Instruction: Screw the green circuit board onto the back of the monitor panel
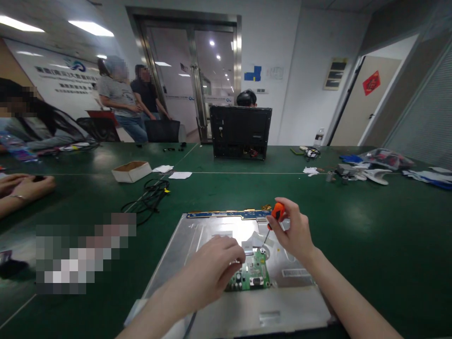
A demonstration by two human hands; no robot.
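Note:
My right hand (294, 230) grips a screwdriver (278, 212) by its orange and black handle. The thin shaft slants down to the upper right corner of a green circuit board (259, 270). Over the board's left side, my left hand (217, 266) has its fingers curled in, and what they hold, if anything, is hidden. The board lies on the silver metal back of a flat display panel (197, 235), which rests on the green table. A narrow blue circuit strip (226, 214) runs along the panel's far edge.
Black cables (150, 197) lie left of the panel, near an open cardboard box (131, 172). A black monitor housing (240, 132) stands across the table (370, 226). Tools and bags (386, 159) sit at the far right. A co-worker's hands (26, 190) are at left; other people stand behind.

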